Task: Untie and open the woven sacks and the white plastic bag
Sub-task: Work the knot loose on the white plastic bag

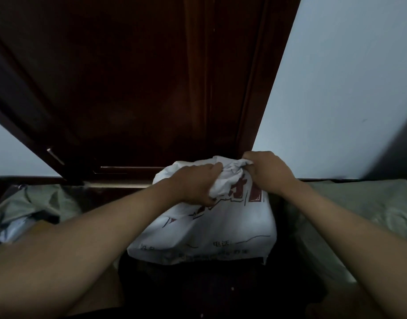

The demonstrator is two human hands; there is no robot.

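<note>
Looming over everything ahead of you is the dark wooden door, with the pale wall beside it on the right. Below them, a grey-green woven sack lies slumped at your right, and a second woven sack sits at your left, its top crumpled and a paler lining showing at the mouth; whether either one is tied you cannot tell in this dim light.

Between the two sacks, right in front of the door's foot, stands the white plastic bag, upright on a dark surface, printed with red-brown characters near the top and small dark text low on its face. Its neck is gathered into a twisted bunch at the top, so the bag is not yet open.

Both your forearms reach in from the lower corners and meet at that bunch. Your left hand grips the gathered plastic from the left, fingers curled round the wad just under the knot. Your right hand pinches the twisted end of the neck from the right, fingertips clenched on the plastic. The two hands sit just beside each other, with only the knotted plastic between them.
</note>
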